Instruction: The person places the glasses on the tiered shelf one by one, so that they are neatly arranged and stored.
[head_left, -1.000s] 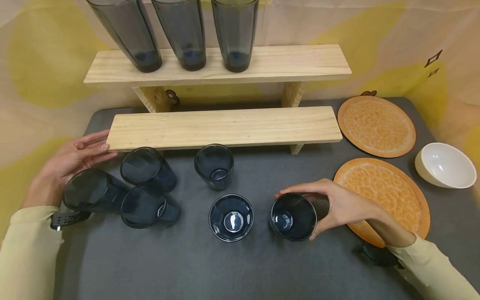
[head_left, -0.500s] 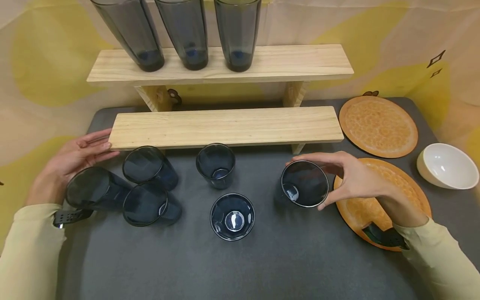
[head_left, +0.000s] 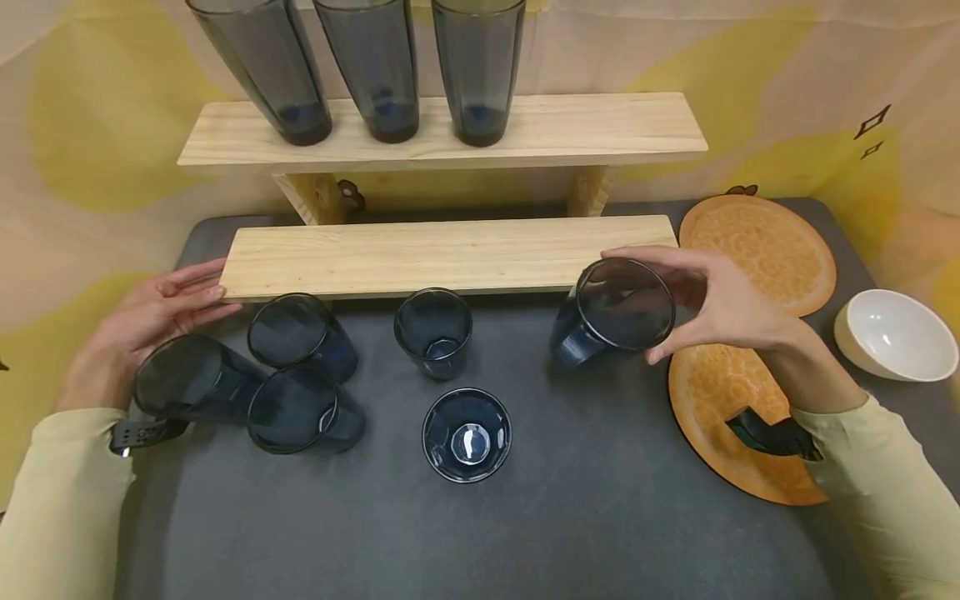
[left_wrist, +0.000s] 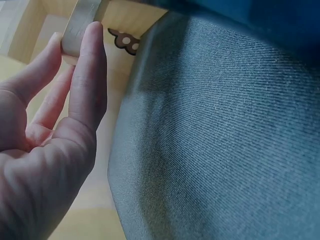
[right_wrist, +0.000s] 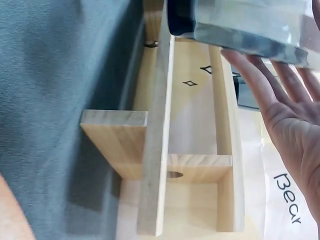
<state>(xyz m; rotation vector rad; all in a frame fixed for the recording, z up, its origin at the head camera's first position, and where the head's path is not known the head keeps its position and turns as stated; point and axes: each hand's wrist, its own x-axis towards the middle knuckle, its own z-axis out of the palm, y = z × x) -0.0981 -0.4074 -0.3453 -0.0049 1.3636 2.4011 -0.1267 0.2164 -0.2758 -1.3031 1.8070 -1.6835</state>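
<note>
A clear dark-blue glass tumbler (head_left: 596,321), tilted, is pinched between the fingers and thumb of the right hand (head_left: 712,300) at the front edge of the pale wooden lower shelf board (head_left: 412,258), toward its right end; I cannot tell whether they touch. The left hand (head_left: 161,312) pinches that board's left end. Grey worktop (head_left: 450,533) separates the tumbler from two dark-blue glasses (head_left: 433,333) at mid-worktop; three more (head_left: 300,333) crowd the left hand. Two round orange mats (head_left: 720,458) and a white round bowl (head_left: 892,333) lie toward the worktop's right edge. The right wrist view adds a wooden support (right_wrist: 120,147) under the board and black "Bear" lettering (right_wrist: 286,198) on the backdrop; only the left wrist view shows the board's end grain closely.
</note>
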